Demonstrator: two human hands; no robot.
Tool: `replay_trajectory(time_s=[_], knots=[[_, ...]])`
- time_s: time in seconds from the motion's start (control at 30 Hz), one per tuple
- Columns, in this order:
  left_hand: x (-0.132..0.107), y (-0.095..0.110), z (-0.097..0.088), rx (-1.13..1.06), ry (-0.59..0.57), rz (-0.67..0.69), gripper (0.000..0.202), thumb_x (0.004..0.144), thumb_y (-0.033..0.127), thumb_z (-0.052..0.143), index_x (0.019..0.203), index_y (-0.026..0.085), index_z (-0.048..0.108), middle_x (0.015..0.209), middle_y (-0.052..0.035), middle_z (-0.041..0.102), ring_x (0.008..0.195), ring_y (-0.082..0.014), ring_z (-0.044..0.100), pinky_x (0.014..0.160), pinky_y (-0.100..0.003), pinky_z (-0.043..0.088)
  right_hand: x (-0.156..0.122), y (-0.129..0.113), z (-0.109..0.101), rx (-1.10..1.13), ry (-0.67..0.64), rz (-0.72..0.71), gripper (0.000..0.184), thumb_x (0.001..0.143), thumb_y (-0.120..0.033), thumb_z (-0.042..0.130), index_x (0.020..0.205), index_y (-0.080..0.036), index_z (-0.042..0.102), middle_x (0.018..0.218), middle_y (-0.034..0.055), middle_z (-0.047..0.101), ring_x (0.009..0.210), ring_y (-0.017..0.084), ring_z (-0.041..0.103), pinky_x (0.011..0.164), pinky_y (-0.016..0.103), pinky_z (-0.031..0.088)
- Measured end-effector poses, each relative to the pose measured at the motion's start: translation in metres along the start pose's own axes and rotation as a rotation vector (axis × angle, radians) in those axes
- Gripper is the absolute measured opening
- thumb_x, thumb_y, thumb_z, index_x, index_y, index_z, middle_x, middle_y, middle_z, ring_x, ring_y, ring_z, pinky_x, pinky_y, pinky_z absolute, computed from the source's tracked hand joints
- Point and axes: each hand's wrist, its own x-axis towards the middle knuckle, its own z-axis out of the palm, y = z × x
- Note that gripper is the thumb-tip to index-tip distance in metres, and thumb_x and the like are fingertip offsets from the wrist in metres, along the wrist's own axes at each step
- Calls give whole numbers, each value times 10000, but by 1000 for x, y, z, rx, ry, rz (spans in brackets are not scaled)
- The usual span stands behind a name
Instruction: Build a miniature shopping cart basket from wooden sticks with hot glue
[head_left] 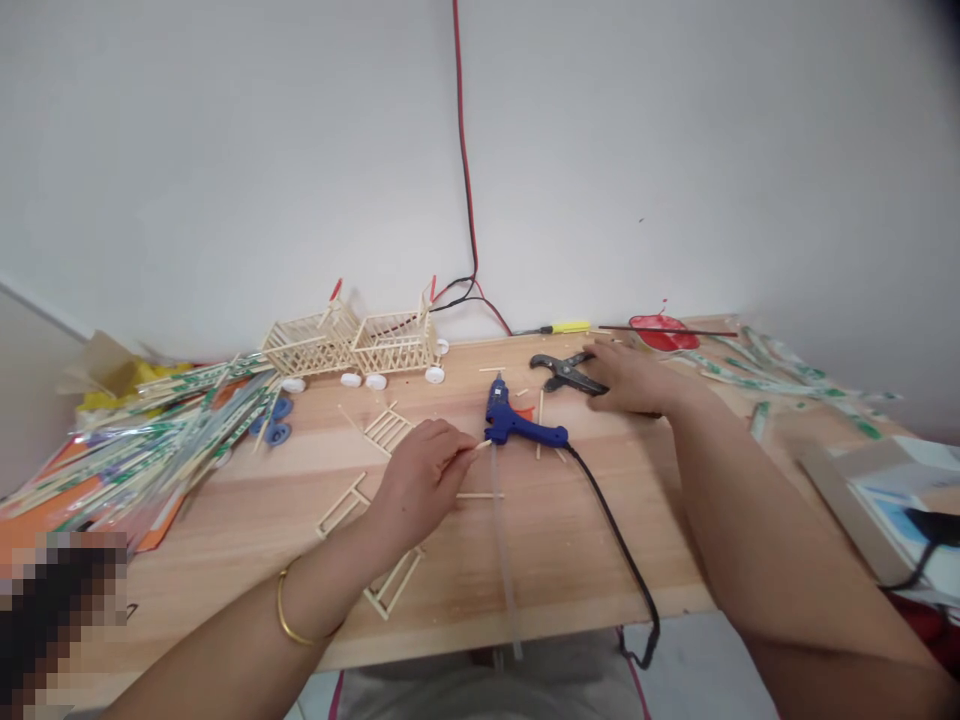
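Head view: our left grip [421,475] pinches a stick [485,444], probably for precision; our right grip [630,378], closed or not we cannot tell, meets pliers [564,374] near the table's [585,580] far edge.

Left hand [424,475] pinches short wooden stick [484,444] between thumb and fingertips, close by blue glue gun [517,430]. Clear glue stick [504,540] runs from gun toward near table edge; black cord [619,530] loops off right side. Right hand [630,378] at handles of dark pliers [562,373], grip partly hidden. Ladder-like stick frame [388,428] beyond left hand. Two stick-built carts [311,343] with white wheels near wall. Wrapped sticks [150,450] heaped at left, blue wheels [277,433] beside them. Yellow-handled tool [571,327] beyond pliers.
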Motion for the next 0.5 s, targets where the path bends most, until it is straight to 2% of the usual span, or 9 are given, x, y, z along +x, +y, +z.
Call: replay_trajectory(time_s=[0.07,0.13,0.23,0.37,0.5], knots=[[0,0,0,-38,24,-22,157,889,222,508,854,166,650,780,-35,625,776,-148,549,713,-275,416,4,6,7,7,1,5,881,639,-410,636,1424,-210,290,1495,113,289,1380,358,215,1047,465,301],[1,0,1,-74,39,-54,153,885,228,512,847,175,650,772,-25,632,759,-142,557,702,-268,416,8,8,13,25,7,33,873,664,-443,613,1437,-230,269,1502,101,282,1393,370,171,1063,500,264],[1,-2,1,-142,44,-116,145,879,232,516,881,193,655,801,-17,648,764,-139,573,706,-263,418,14,5,19,41,49,81,791,682,-501,588,1386,-218,368,1429,130,384,1333,372,294,1027,510,305],[1,-7,4,-340,64,-235,144,868,254,527,923,187,642,817,-13,642,778,-136,574,737,-264,425,17,-5,18,44,71,152,623,665,-537,593,1151,-148,580,1176,169,555,1122,340,508,884,413,427],[2,-10,6,-575,57,-302,172,889,291,490,856,162,599,750,-4,593,728,-121,554,719,-259,429,9,-20,2,9,61,187,503,645,-531,614,961,-142,653,1052,166,605,978,338,570,756,390,452]])
